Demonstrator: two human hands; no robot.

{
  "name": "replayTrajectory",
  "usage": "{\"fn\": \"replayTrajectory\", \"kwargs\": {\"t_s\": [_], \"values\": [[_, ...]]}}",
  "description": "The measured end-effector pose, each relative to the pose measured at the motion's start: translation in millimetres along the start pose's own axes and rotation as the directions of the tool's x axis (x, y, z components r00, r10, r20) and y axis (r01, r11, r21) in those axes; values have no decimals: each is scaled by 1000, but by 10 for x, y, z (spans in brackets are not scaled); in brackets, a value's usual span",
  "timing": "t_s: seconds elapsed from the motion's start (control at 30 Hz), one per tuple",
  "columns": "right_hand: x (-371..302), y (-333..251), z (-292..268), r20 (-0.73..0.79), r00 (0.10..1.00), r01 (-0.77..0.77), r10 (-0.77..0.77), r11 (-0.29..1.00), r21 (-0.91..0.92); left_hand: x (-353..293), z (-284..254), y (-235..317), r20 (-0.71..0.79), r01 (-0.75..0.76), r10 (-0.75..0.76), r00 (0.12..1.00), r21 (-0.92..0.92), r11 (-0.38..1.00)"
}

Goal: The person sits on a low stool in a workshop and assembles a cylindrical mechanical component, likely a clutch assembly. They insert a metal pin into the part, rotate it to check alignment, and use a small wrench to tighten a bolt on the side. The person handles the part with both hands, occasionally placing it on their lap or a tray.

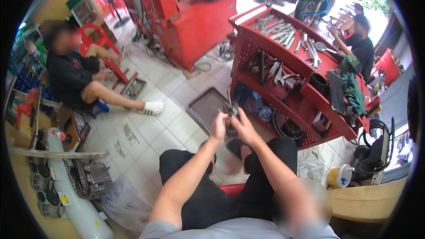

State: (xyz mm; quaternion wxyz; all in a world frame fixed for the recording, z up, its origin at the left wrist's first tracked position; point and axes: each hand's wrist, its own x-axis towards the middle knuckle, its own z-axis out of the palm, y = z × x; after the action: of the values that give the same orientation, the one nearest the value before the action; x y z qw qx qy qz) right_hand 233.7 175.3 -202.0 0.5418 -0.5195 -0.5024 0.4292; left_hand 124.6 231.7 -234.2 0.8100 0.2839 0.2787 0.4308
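Both my hands meet over a dark metal tray (200, 108) on the tiled floor, between my knees. My left hand (218, 126) is closed around the left side of a small greyish metal part (233, 111). From the right, my right hand (243, 127) grips the same part, its thumb side toward the left hand. A thin rod (229, 95) points up and away from the part; whether it belongs to the part or is a separate tool I cannot tell. My fingers hide most of the part's lower side.
At right stands a red tool cart (283, 82) with several wrenches (276, 31) on top and a green cloth (353, 90). A red machine (195, 31) is ahead. One person (73, 75) sits at left, another (361, 40) beyond the cart. A white cylinder (66, 186) lies at lower left.
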Motion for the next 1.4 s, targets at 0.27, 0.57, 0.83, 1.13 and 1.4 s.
{"fn": "replayTrajectory", "kwargs": {"t_s": [0.27,0.57,0.83,1.13,1.4], "values": [[-786,-248,-28,-124,988,-100,89,991,-86,-877,487,161,343,-70,-94,934,436,897],[-1308,-84,278,-258,966,-59,-20,954,-295,-1276,-66,-153,151,-402,405,902,639,655],[-1596,-332,350,-181,980,-128,84,960,-249,-1685,-43,58,232,-402,371,899,771,493],[-1630,-334,295,-251,964,-209,85,826,-523,-1773,32,106,249,-336,382,890,924,182],[-1610,-328,292,-263,958,-243,116,814,-528,-1692,11,33,308,-326,348,885,945,-6]]}}
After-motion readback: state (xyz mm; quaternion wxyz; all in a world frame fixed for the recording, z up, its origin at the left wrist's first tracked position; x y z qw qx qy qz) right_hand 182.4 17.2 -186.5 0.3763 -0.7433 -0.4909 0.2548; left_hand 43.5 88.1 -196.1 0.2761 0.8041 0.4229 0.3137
